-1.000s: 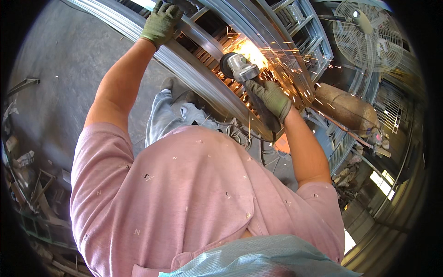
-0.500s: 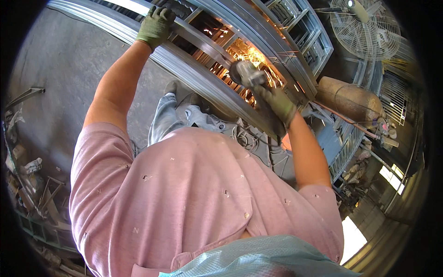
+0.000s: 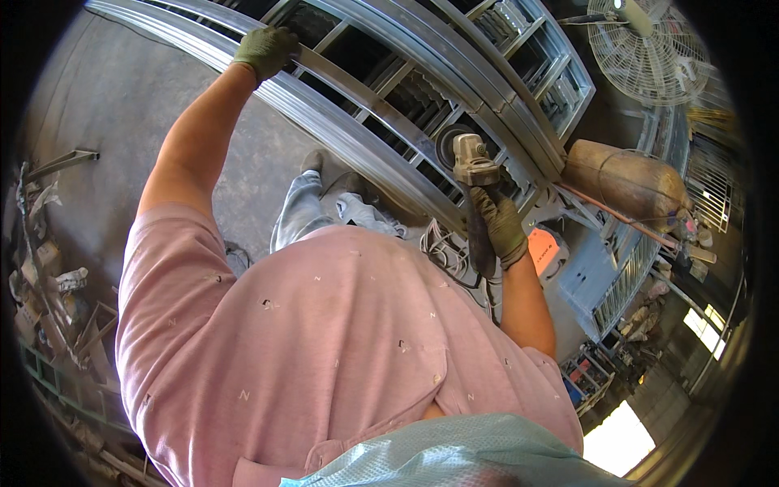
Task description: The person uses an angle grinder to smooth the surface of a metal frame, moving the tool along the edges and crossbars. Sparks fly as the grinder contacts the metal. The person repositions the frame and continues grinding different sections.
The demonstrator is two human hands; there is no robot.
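Note:
My right hand, in a green work glove, is closed round the dark handle of an angle grinder. The grinder's disc sits by the right end of a long, flat metal bar; I cannot tell if they touch. No sparks show. At the upper left my left hand, gloved alike, has its fingers wrapped over this bar. Underneath lies a stack of grey metal frames with crosspieces and dark gaps. Long ribbed metal profiles run along the near side.
A caged fan stands at the far right, with a rusty cylinder below it. Loose cable and an orange object lie near my right forearm. Scrap is piled at the left. My feet are beside the profiles.
The spray of sparks has stopped. My right hand has drawn the grinder down and slightly to the right. My left hand stays on the bar, slightly shifted left.

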